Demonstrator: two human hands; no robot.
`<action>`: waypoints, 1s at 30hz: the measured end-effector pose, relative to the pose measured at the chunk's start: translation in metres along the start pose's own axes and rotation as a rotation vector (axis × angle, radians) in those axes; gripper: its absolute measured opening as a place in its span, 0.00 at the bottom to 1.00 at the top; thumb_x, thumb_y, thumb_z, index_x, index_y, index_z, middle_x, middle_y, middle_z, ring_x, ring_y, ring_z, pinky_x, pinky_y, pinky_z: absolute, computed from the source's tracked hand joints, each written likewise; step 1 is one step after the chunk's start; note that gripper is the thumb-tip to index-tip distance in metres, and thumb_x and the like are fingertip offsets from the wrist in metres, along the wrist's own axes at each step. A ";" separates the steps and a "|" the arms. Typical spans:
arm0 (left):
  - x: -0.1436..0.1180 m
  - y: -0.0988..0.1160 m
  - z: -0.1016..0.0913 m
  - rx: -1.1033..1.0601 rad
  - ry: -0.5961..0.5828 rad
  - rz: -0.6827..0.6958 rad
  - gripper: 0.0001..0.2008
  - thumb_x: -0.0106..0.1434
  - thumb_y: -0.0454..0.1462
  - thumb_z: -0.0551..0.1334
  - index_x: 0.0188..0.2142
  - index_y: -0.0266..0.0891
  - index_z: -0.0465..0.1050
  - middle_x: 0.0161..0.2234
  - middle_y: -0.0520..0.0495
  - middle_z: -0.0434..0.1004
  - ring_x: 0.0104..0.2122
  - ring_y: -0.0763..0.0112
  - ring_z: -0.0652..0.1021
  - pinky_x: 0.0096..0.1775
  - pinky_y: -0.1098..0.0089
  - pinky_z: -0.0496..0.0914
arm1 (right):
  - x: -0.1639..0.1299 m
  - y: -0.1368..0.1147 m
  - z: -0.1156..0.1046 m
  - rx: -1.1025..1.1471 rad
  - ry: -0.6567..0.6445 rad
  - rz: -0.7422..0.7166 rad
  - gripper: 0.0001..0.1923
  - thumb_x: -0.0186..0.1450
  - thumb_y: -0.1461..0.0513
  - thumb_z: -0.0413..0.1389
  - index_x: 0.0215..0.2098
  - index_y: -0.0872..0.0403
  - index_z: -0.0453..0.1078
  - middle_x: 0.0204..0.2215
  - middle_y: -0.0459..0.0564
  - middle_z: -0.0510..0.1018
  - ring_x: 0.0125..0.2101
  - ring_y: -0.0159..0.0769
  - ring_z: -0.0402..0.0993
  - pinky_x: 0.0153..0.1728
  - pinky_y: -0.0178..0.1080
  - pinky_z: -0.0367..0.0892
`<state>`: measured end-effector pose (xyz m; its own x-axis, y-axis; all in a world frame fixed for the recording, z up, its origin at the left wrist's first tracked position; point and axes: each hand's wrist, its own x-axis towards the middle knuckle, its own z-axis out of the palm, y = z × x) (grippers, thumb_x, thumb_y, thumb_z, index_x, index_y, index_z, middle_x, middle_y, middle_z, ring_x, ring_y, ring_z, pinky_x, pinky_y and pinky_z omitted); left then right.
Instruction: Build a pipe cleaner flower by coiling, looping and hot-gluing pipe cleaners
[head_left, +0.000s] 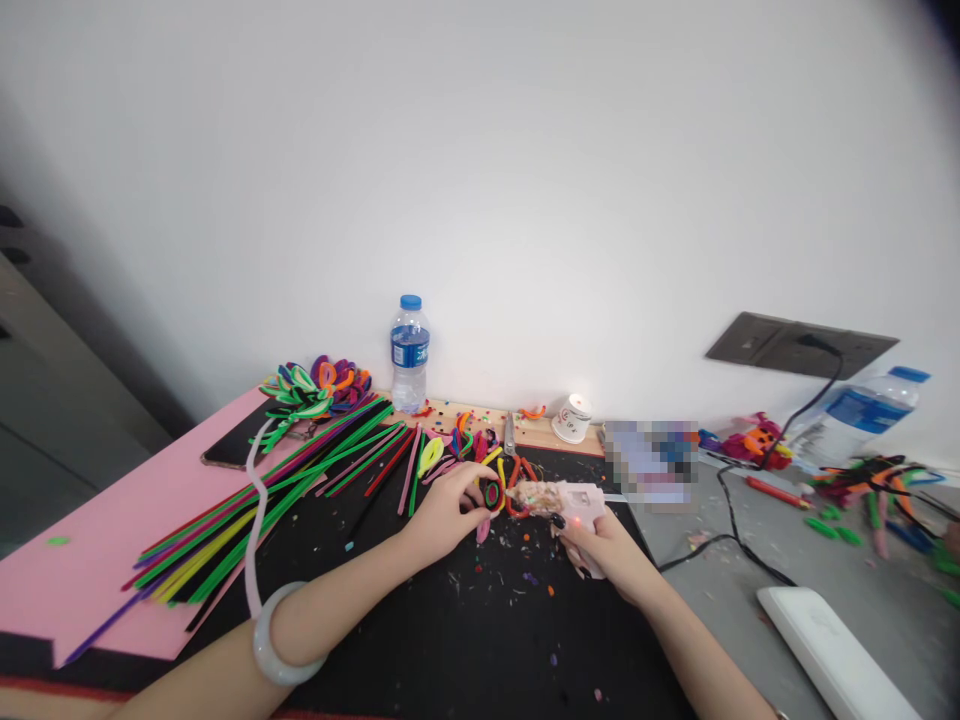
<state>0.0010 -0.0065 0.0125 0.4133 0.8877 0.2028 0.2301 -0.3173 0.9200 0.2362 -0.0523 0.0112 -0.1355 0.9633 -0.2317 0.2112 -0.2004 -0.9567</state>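
Between the thumb and fingers of my left hand (448, 510) is a small coiled pipe-cleaner piece (492, 494), dark outside with green and red rings. My right hand (600, 550) grips a pale pink hot glue gun (581, 500) with a lit red light. The gun's front, crusted with bits, points left at the coil; whether its tip touches the coil I cannot tell. Behind the hands lie red and orange bent pipe cleaners (517, 472), a yellow-green loop (431, 456) and a pair of scissors (509, 435).
Long pipe cleaners (247, 520) spread over the pink sheet (97, 540) at left, near a phone (236, 440) and a looped bunch (300, 390). A water bottle (409, 355) and paper cup (572, 418) stand by the wall. Black cables (731, 500) and a white power strip (832, 650) lie right.
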 end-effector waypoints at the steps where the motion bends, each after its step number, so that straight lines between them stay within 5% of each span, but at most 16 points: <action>1: 0.000 -0.001 0.000 0.000 -0.003 0.008 0.17 0.50 0.27 0.59 0.41 0.39 0.68 0.31 0.51 0.68 0.29 0.73 0.74 0.33 0.72 0.72 | 0.000 0.000 0.000 -0.005 -0.001 -0.001 0.19 0.55 0.48 0.57 0.26 0.55 0.60 0.12 0.38 0.60 0.13 0.23 0.53 0.14 0.29 0.50; 15: 0.000 -0.006 0.002 -0.011 -0.049 0.071 0.16 0.51 0.29 0.60 0.41 0.40 0.68 0.36 0.49 0.69 0.29 0.73 0.74 0.32 0.72 0.73 | 0.002 -0.001 -0.001 -0.030 0.000 -0.015 0.20 0.55 0.48 0.56 0.24 0.55 0.60 0.11 0.39 0.60 0.12 0.23 0.52 0.13 0.28 0.47; 30: 0.001 -0.002 0.001 0.022 0.030 0.008 0.17 0.50 0.28 0.60 0.41 0.39 0.68 0.30 0.52 0.68 0.29 0.73 0.74 0.32 0.73 0.72 | 0.001 0.003 -0.002 -0.009 -0.028 -0.003 0.20 0.55 0.47 0.56 0.26 0.54 0.59 0.12 0.37 0.59 0.13 0.24 0.52 0.14 0.29 0.49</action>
<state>0.0017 -0.0058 0.0102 0.3889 0.8944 0.2208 0.2462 -0.3319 0.9106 0.2380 -0.0513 0.0086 -0.1633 0.9584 -0.2340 0.2198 -0.1959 -0.9557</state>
